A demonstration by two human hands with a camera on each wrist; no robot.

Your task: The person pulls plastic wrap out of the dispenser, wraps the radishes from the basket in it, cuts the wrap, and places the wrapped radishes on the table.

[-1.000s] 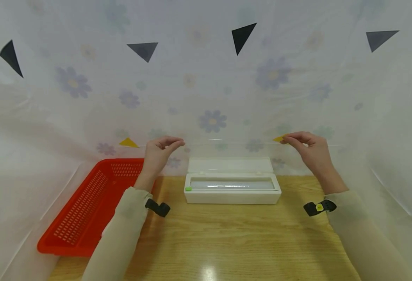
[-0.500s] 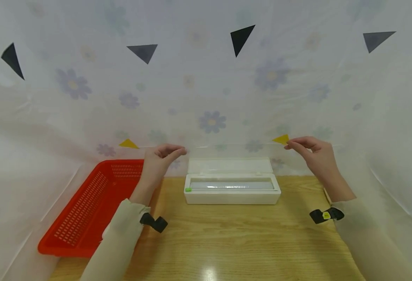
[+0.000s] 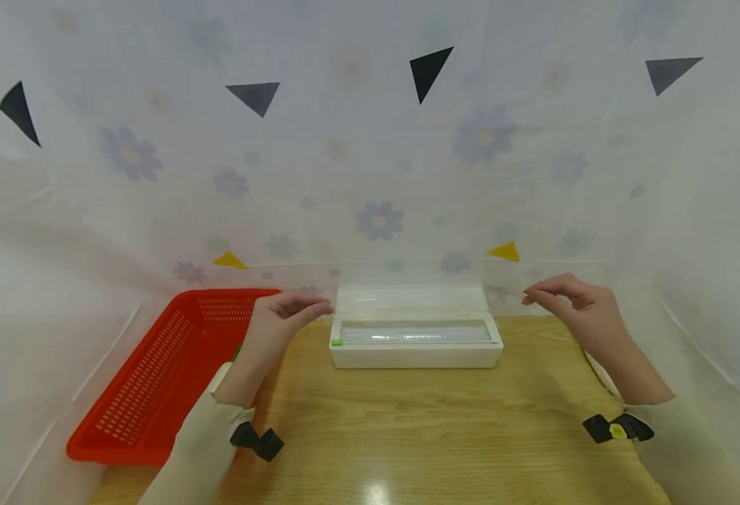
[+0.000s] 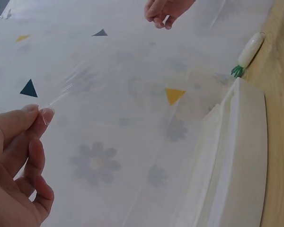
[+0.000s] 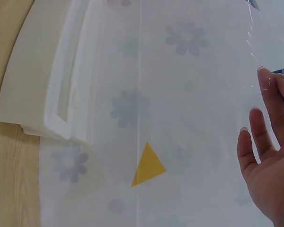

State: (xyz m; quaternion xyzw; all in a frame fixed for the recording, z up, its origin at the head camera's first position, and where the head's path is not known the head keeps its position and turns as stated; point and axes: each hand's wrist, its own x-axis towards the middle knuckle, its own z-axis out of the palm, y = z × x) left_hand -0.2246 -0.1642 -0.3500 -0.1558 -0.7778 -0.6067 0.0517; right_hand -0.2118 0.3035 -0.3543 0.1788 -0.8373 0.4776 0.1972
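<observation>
A sheet of clear cling film stretches between the two hands, its creases showing faintly. My left hand pinches one corner between thumb and forefinger, left of the white cling film box. To the box's right, my right hand pinches the other side, and the film glints at its fingertips in the right wrist view. The box's lid stands raised at the back. Inside lies a film roll, with a green slider at the box's left end. Most of the film's outline is too transparent to trace.
A red plastic basket stands on the left of the wooden table, partly behind the left arm. A white radish with a green top lies beyond the box's end. A patterned curtain closes off the back.
Both hands have come down and nearer, the right one also shifting right, away from the yellow triangle on the curtain. Their pinches stay the same. The box has not moved.
</observation>
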